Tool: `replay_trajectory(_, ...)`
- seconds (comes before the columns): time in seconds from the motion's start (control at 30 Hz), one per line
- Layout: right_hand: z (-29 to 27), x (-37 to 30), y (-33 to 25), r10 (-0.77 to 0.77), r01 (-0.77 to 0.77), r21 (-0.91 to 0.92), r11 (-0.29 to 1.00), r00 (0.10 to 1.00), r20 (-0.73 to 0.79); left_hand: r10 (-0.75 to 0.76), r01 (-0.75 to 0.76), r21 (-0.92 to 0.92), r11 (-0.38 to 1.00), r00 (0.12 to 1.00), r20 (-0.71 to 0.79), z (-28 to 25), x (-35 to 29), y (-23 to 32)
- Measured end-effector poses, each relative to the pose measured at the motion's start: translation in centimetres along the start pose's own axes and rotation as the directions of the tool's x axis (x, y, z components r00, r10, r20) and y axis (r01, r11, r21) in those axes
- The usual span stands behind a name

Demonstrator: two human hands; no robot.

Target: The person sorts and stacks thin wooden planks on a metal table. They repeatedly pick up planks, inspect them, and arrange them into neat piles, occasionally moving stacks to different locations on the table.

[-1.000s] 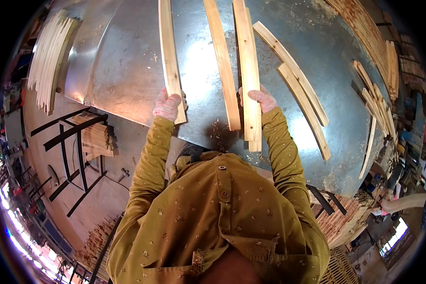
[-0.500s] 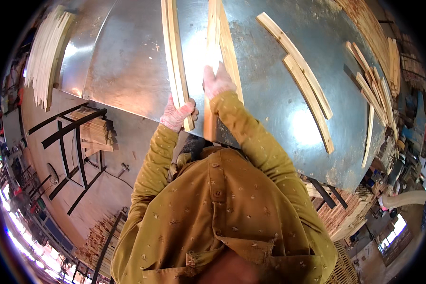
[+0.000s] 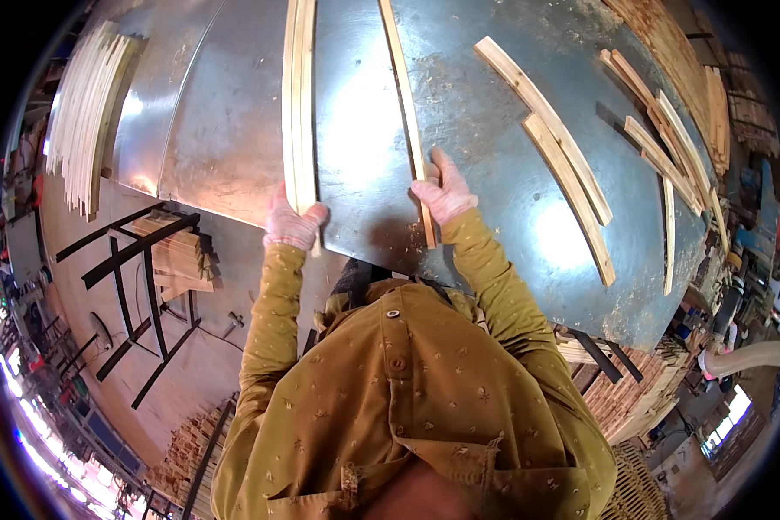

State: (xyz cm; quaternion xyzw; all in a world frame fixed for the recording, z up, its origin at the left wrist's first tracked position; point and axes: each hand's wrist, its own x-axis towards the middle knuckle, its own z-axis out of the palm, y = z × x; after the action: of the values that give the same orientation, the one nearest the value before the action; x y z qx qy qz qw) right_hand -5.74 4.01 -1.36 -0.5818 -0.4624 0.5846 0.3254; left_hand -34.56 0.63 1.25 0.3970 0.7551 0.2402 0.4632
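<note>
My left hand [image 3: 294, 220] is closed around the near end of a bundle of long, pale wooden strips [image 3: 300, 104] lying side by side, running away from me over the metal-topped table [image 3: 225, 130]. My right hand [image 3: 446, 188] pinches a single narrow wooden strip [image 3: 404, 87] close to its near end, thumb on one side and fingers on the other. The two lots of wood stand apart, with a bright glare on the metal between them. Their far ends run out of the picture.
Two wooden strips [image 3: 563, 173] lie offset to the right of my right hand. Beyond them is a loose pile of strips [image 3: 667, 143]. A dense stack of pale strips [image 3: 87, 121] sits at far left. Below the table's left edge stands a black metal frame [image 3: 139, 286].
My hands have drawn apart: the left moved left with its strips, the right moved right and lower. Two pieces were by my right hand; now a single strip is there.
</note>
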Motion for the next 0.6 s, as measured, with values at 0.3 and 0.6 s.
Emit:
replay_trajectory(0.3,2.6,2.4,-4.5,0.104,-0.226,0.513,0.828,0.961,0.255,0.381,-0.257,0.395,0.882,0.882,-0.277,-0.4,-1.3,1.2)
replay_trajectory(0.6,-8.1,2.0,-8.4,-0.504,0.203,-0.801,0.563,0.853,-0.138,0.332,-0.135,-0.708,0.693,0.932,0.147,3.2,0.3,3.5)
